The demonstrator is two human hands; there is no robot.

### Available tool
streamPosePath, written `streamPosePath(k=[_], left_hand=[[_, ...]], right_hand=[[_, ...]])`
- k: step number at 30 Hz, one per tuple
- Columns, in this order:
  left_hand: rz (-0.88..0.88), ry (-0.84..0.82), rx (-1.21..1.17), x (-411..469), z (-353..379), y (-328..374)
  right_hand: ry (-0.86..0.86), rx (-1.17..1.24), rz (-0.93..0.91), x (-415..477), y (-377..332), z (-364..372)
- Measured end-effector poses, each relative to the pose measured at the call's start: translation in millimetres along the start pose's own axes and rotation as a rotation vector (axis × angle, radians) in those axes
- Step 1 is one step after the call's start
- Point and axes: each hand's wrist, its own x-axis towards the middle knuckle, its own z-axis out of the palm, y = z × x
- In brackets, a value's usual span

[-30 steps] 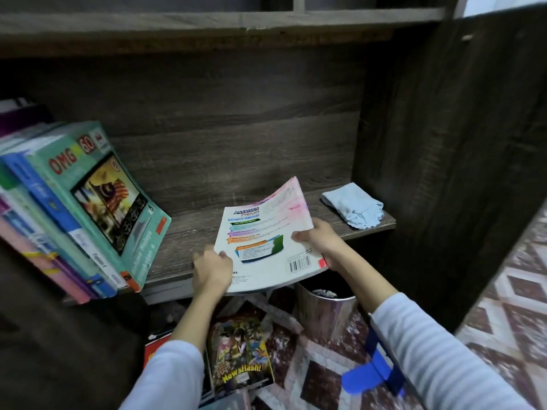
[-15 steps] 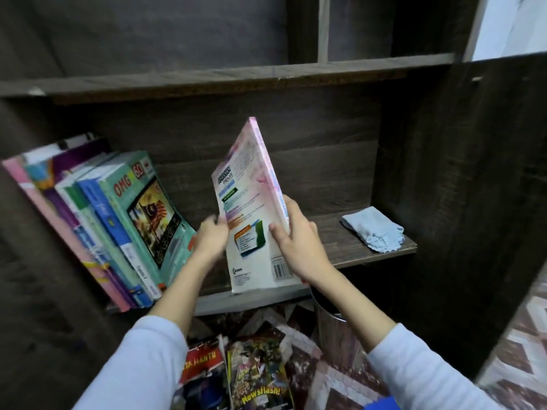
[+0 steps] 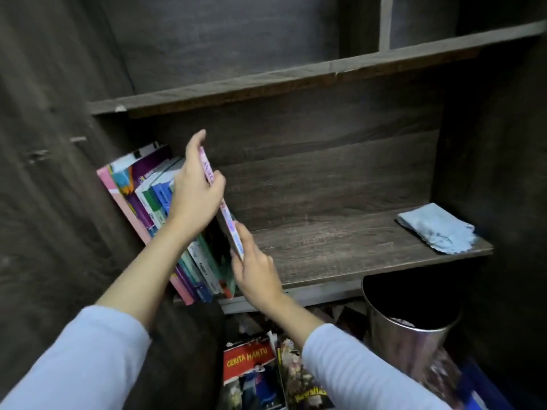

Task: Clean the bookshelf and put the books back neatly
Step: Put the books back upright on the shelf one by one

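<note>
Shelving looks to be the step in hand. A thin pink book (image 3: 231, 226) is held edge-on and tilted, right against the outermost of the row of books (image 3: 148, 190) leaning at the left end of the shelf (image 3: 340, 253). The left hand (image 3: 194, 199) grips its upper part, thumb hooked over the spine and fingers reaching up behind. The right hand (image 3: 256, 270) pinches its lower end just above the board. Whether the bottom edge touches the shelf yet, I cannot tell.

To do it well, I'd seat the bottom edge on the board first, then swing the top over to match its neighbours. Better yet, push the whole row upright so nothing slumps. The book looks thin and soft, so it may bow if pressed from one end only.

A folded blue cloth (image 3: 435, 227) lies at the far right of the same shelf, well apart from the row and not in the way for now. Below, a shiny metal bin (image 3: 411, 324) stands on the floor. Beside it more loose books (image 3: 251, 371) lie flat, one with a red cover, waiting their turn I suppose. The cloth would have to go before the row reaches it.
</note>
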Motion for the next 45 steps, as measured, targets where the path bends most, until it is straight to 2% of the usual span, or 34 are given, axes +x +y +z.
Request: streamPosePath(k=[5,9,11,15,19,22,27,31,34,37,39,43,45], left_hand=[[0.133,-0.125,0.179,-19.7,-5.8,-39.1],[0.204,-0.097,0.548,-17.1,-0.9,-52.7],[0.200,-0.107,0.647,-12.9,-3.7,-55.6],[0.098,-0.106,0.591,-12.0,-9.7,-62.9],[0.140,-0.046,0.553,-18.0,-8.0,-68.2],[0.118,0.053,0.518,-17.9,-8.2,-71.7],[0.131,0.065,0.605,-15.5,-2.7,-79.8],[0.159,0.048,0.618,-14.0,-3.2,-81.8],[0.194,0.022,0.649,-16.6,-14.1,-85.7],[0.149,0.167,0.693,-25.8,-27.5,-93.3],[0.132,0.218,0.719,-31.7,-33.1,-96.5],[0.131,0.199,0.785,-33.2,-35.8,-94.8],[0.132,0.182,0.815,-32.7,-34.8,-93.7]], right_hand=[[-0.340,0.200,0.102,14.7,9.5,30.4],[-0.412,0.289,0.179,21.7,19.6,35.1],[-0.461,0.277,0.185,22.8,26.7,33.9],[-0.545,0.228,0.275,19.4,44.0,40.7],[-0.599,0.135,0.299,23.2,55.2,45.2],[-0.570,0.170,0.296,27.1,58.7,45.0],[-0.534,0.148,0.300,26.7,64.7,47.6],[-0.549,0.061,0.274,28.4,62.8,45.3],[-0.599,0.094,0.256,28.5,59.1,41.8],[-0.606,0.183,0.186,31.9,50.6,25.1],[-0.546,0.246,0.124,41.6,37.2,9.7],[-0.295,0.298,-0.032,70.0,-5.1,-16.5],[-0.231,0.328,-0.091,83.4,-28.0,-28.1]])
